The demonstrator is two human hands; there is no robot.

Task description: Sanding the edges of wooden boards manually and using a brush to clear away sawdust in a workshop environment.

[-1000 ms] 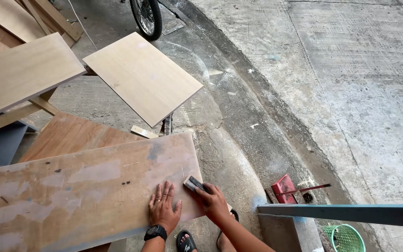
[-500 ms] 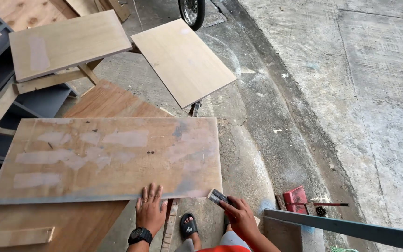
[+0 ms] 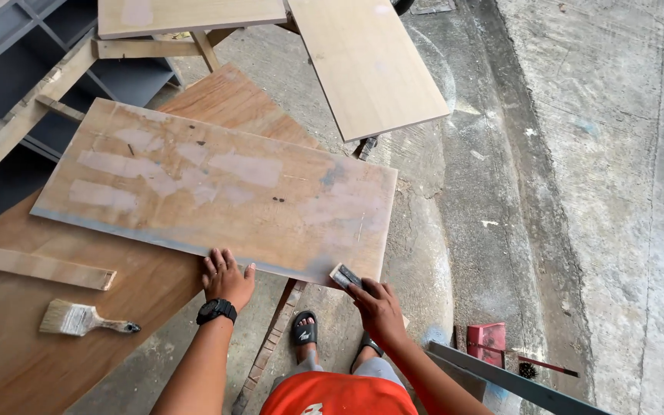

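A patched plywood panel (image 3: 217, 192) with pale filler smears lies across a larger brown board (image 3: 32, 338). My left hand (image 3: 227, 278), with a black watch on the wrist, presses flat on the panel's near edge. My right hand (image 3: 378, 307) grips a small grey sanding block (image 3: 345, 277) against the panel's near right corner. My feet in black sandals (image 3: 303, 330) stand below, on the concrete.
A paintbrush (image 3: 78, 319) and a short wood strip (image 3: 40, 267) lie on the brown board at left. Two pale panels (image 3: 366, 65) rest farther back. Grey shelving (image 3: 9, 92) is at far left. A red tool (image 3: 486, 342) and a grey metal bar (image 3: 516, 380) lie at lower right.
The view has swung left and down, so the panel now sits higher in frame. My right hand has brought the block from beside the panel onto its near right corner. The left hand stays on the edge.
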